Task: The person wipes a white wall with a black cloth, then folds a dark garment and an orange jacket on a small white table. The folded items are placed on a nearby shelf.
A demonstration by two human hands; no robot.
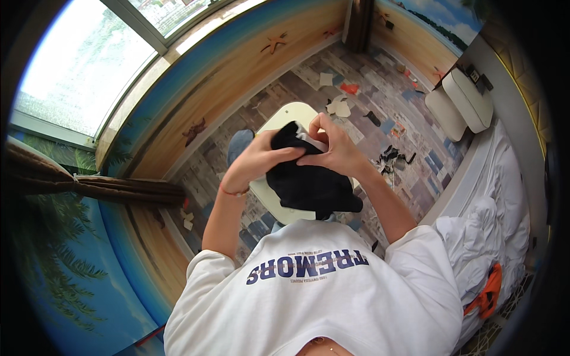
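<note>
A piece of black cloth [312,187], perhaps a bag or a garment, hangs in front of my chest above a cream stool [300,113]. My left hand [261,155] is closed on its upper left edge, thumb laid across the front. On the upper right, my right hand [333,145] pinches the edge with bent fingers. Between the hands, something white [307,137] shows at the cloth's opening; whether it is lining or a separate piece I cannot tell. The lower part of the cloth droops loosely over the stool.
Scraps of paper [338,107], an orange-red piece [350,88] and dark bits [392,157] litter the plank-patterned floor. A bed with rumpled white bedding [487,219] lies at right, an orange-and-black item [488,293] on it. Left are a window [83,65] and brown curtain [127,188].
</note>
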